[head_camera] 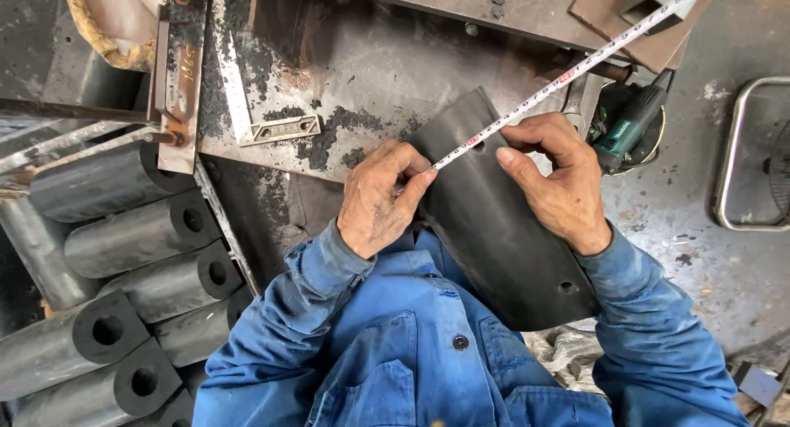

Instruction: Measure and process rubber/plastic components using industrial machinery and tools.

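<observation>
A curved black rubber piece (494,238) with small holes leans from my lap up onto the steel workbench (370,73). A white measuring tape (568,73) stretches across its upper end and runs off to the top right. My left hand (378,201) pinches the tape's end against the piece's left edge. My right hand (555,180) grips the piece's right edge, thumb pressing the tape down near a hole. I wear blue work clothes.
Several black rubber cylinders (132,295) with centre holes are stacked at the left. A steel square (247,106) lies on the bench. A green power tool (629,122) and a wrench sit at the right, with a metal frame (732,155) on the floor beyond.
</observation>
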